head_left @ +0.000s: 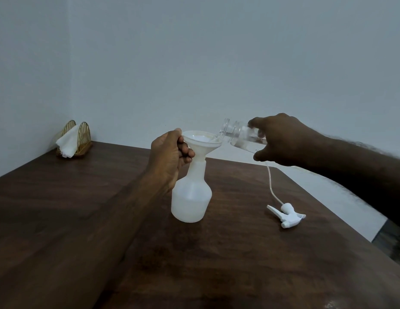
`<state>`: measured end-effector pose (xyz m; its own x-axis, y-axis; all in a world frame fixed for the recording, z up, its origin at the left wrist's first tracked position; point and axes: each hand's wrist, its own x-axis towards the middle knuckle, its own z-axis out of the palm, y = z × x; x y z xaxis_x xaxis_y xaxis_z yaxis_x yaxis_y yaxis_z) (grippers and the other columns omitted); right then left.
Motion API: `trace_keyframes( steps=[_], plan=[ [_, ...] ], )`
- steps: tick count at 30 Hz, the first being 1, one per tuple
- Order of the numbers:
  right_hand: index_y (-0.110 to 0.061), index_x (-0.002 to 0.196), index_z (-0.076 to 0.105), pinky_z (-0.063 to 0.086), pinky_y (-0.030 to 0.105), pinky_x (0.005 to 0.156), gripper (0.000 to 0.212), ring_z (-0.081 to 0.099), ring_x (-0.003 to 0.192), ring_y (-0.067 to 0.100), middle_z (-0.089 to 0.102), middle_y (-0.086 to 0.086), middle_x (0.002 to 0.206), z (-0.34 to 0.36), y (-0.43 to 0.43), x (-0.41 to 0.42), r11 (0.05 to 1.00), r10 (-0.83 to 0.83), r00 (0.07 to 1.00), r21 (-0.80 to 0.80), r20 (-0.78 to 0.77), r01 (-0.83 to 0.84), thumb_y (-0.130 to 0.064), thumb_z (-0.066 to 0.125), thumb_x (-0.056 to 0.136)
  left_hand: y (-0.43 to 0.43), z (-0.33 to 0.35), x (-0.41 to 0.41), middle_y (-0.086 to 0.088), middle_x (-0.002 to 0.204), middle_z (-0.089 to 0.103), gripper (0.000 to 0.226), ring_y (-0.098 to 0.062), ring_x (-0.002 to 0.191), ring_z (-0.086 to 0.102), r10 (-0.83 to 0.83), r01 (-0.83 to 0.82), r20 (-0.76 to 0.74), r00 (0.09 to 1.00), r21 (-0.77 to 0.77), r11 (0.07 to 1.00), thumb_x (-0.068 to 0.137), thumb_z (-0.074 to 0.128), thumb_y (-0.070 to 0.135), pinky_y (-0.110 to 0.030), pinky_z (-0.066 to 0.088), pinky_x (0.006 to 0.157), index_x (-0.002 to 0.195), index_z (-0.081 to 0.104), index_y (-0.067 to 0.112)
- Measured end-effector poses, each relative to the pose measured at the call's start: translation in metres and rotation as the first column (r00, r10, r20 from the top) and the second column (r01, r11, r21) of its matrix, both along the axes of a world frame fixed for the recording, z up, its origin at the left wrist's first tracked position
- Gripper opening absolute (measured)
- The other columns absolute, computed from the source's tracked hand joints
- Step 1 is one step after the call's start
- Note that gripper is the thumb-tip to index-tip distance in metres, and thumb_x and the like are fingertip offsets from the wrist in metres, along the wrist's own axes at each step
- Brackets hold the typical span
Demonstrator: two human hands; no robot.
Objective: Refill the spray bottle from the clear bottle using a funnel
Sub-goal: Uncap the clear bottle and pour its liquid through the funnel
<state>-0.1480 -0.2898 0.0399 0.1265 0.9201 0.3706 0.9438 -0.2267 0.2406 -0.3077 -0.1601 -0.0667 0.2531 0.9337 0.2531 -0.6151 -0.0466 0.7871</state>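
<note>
On dark wood counter (83, 219), pale grey walls (217, 63) behind: spray bottle (191, 197) upright, funnel (201, 143) in its neck, pinched by left grip (170, 157). Right grip (281, 139) clasps tilted clear bottle (241, 136), mouth over funnel. Napkin holder (75, 139) in corner.

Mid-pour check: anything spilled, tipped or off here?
Nothing stands out. The funnel sits upright in the spray bottle, held by the left hand; the right hand tips the clear bottle over it. The trigger head lies on the table, no puddle visible.
</note>
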Motion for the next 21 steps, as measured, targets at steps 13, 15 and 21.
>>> trace_keyframes(
  steps=[13,15,21],
  plan=[
    [-0.016,0.137,0.049,0.051,0.037,0.082,0.067,0.058,0.095,0.026,0.067,0.007,0.115,0.0002,0.0019,0.0019,1.0,0.001,1.0,-0.003,0.013,-0.001,-0.02,0.076,0.076,0.0003,-0.0005,0.0004,-0.001,0.045,0.048,0.032,-0.015,0.045,0.051,0.023,-0.022,-0.03,0.999,0.027,0.999,0.099,0.048,0.021,-0.023,0.043,0.046,0.067,0.048,0.013],
    [-0.016,0.137,0.049,0.051,0.038,0.083,0.067,0.058,0.098,0.027,0.067,0.007,0.116,0.0005,0.0018,0.0018,1.0,0.002,1.0,0.0,0.017,-0.002,-0.02,0.076,0.076,-0.0002,-0.0003,0.0003,-0.001,0.045,0.047,0.032,-0.015,0.044,0.051,0.023,-0.022,-0.032,0.999,0.032,0.999,0.099,0.048,0.021,-0.025,0.043,0.048,0.068,0.048,0.013],
    [-0.017,0.137,0.049,0.051,0.038,0.082,0.069,0.059,0.099,0.029,0.067,0.008,0.116,-0.0001,0.0039,0.0028,1.0,-0.006,1.0,0.001,0.023,0.006,-0.021,0.077,0.075,-0.0012,0.0001,-0.0007,-0.001,0.045,0.047,0.031,-0.015,0.044,0.051,0.03,-0.029,-0.04,0.999,0.032,0.999,0.098,0.048,0.02,-0.024,0.043,0.047,0.068,0.048,0.013]
  ],
)
